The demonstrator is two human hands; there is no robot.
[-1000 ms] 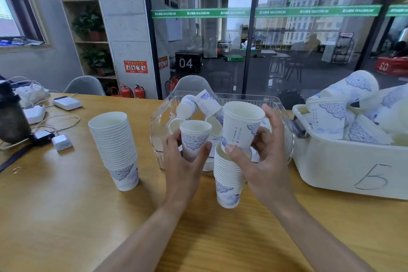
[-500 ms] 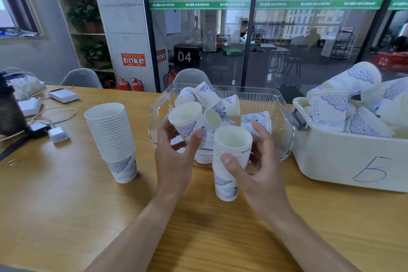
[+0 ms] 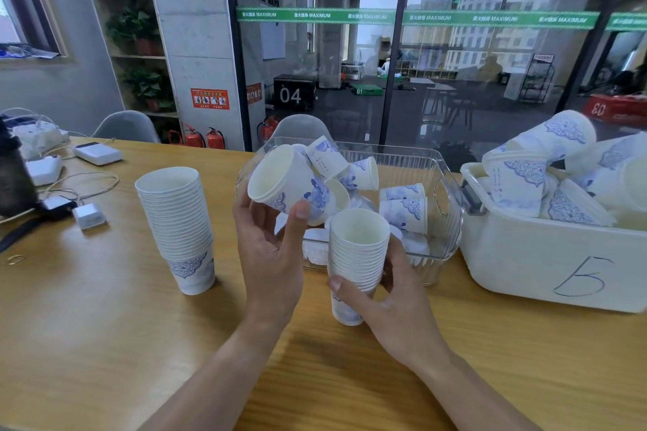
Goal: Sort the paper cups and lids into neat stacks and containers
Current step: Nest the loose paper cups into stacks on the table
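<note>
My left hand (image 3: 271,248) grips a single paper cup (image 3: 287,184), tilted with its mouth toward the upper left, thumb pressed on its blue-patterned side, just in front of the clear bin (image 3: 446,220) of loose cups. My right hand (image 3: 388,301) curls around the short stack (image 3: 355,262) standing upright on the wooden table (image 3: 105,343), thumb and fingers on opposite sides. A taller stack (image 3: 178,226) stands apart to the left; the white tub (image 3: 546,262) of jumbled cups sits at right.

Single head-worn wide-angle view, looking forward and down, close over wooden table (image 3: 87,343), glass wall beyond
</note>
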